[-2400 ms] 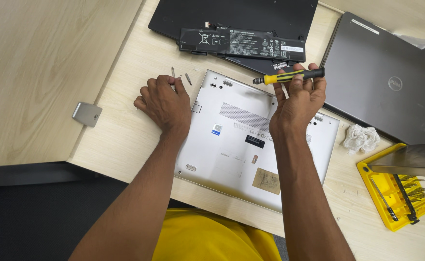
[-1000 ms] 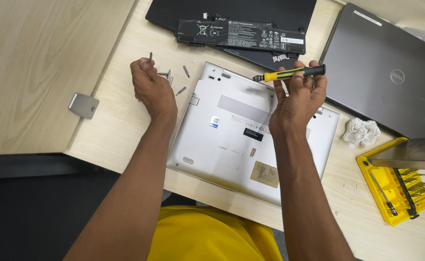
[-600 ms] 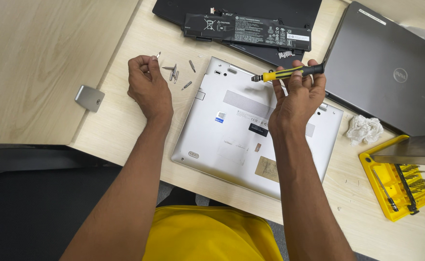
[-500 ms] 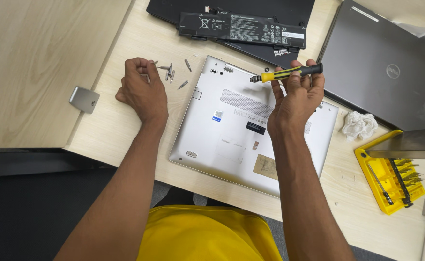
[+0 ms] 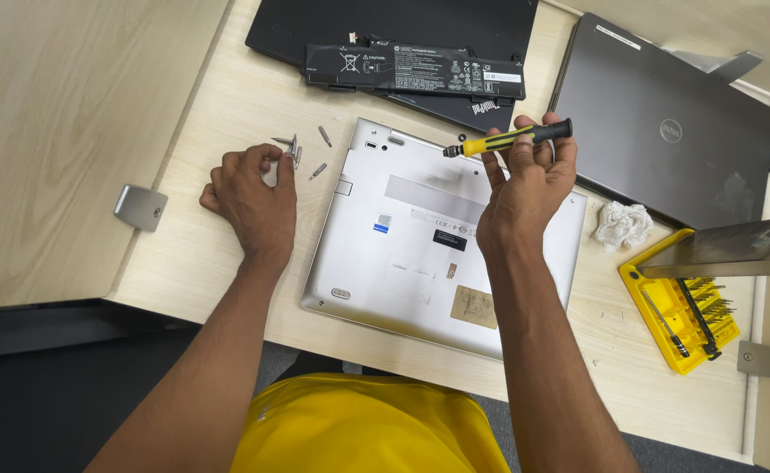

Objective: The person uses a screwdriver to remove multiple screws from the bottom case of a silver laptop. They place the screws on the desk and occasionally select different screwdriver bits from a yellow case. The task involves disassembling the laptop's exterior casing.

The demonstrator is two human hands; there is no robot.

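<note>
A silver laptop (image 5: 402, 254) lies upside down on the light wooden desk (image 5: 227, 114). My right hand (image 5: 525, 188) is raised over its far right part and grips a yellow-and-black screwdriver (image 5: 507, 138), held level with its tip pointing left. My left hand (image 5: 249, 197) rests on the desk just left of the laptop, fingers curled, with its fingertips at several small loose screws (image 5: 301, 149). Whether a screw is pinched between the fingers I cannot tell.
A long black battery (image 5: 415, 72) lies on a black laptop (image 5: 402, 26) at the back. A dark grey laptop (image 5: 665, 123) sits at the right, with a crumpled white tissue (image 5: 623, 223) and a yellow bit case (image 5: 678, 307) in front of it.
My left hand has left the laptop's corner and moved left to the loose screws, then drawn back a little with curled fingers. My right hand has kept the screwdriver raised.
</note>
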